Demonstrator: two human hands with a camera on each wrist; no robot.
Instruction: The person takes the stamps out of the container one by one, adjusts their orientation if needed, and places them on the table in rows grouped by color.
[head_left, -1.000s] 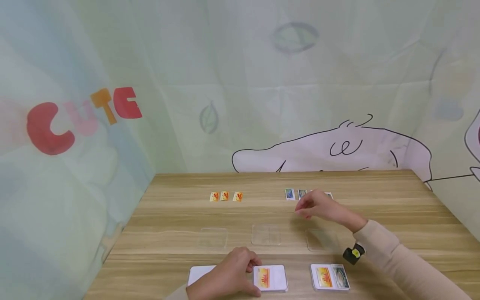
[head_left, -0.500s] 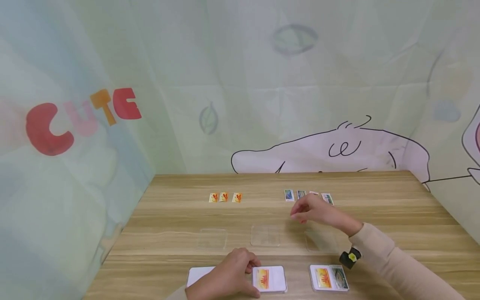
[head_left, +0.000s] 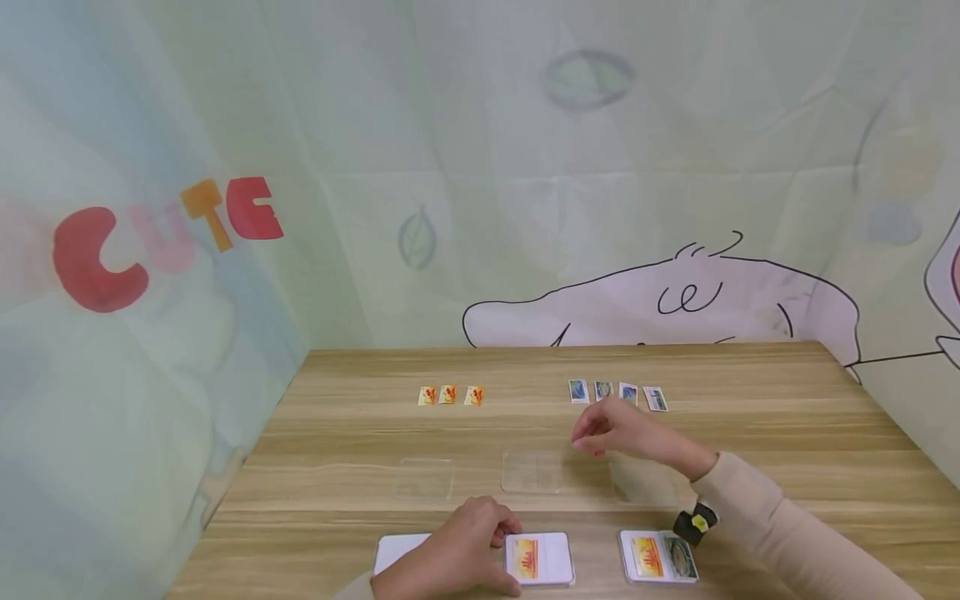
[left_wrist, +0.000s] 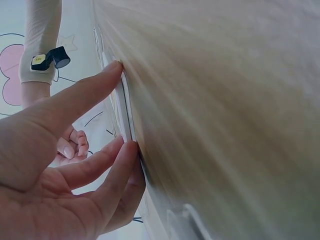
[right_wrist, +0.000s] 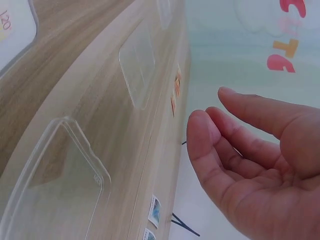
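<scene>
My left hand [head_left: 459, 546] pinches the left side of a white stamp case [head_left: 555, 558] lying on the table, thumb at one edge and fingertips at the other. In that case sits an orange stamp [head_left: 527, 558], with bare white to its right. My right hand [head_left: 626, 432] hovers in front of the blue-green stamps [head_left: 628, 393]. Its fingers are loosely curled, and the right wrist view shows nothing between thumb and fingertips. Below it lies a clear plastic cover [right_wrist: 60, 190]; a second clear cover [head_left: 531, 472] is just to its left.
Another white case [head_left: 397, 546] is partly hidden by the left hand. On the right, a case [head_left: 657, 556] holds an orange and a dark stamp. A third clear cover [head_left: 425, 478] lies at left. Yellow-orange stamps [head_left: 447, 395] line the back. A printed curtain [head_left: 480, 183] borders the table.
My right hand has moved left and toward me, away from the row of blue-green stamps, which now shows fully. The left hand has stayed on its case.
</scene>
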